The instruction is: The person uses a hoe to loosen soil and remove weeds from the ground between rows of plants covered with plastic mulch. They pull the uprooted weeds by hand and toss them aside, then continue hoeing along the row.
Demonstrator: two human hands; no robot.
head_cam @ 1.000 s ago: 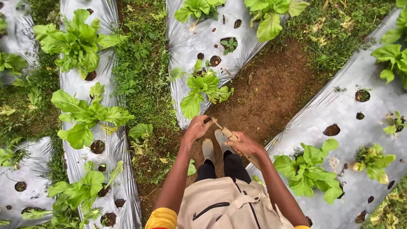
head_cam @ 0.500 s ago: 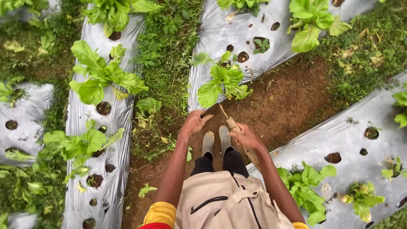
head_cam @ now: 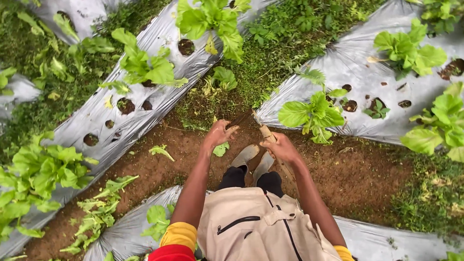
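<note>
Between crinkled silver plastic sheets, right hand fingers wrap a rough wooden handle; left hand fingers spread; blade hidden.

Hands and sit mid-frame above the boots on a soil path, mulch sheets with plants upper left, upper right and below.
</note>
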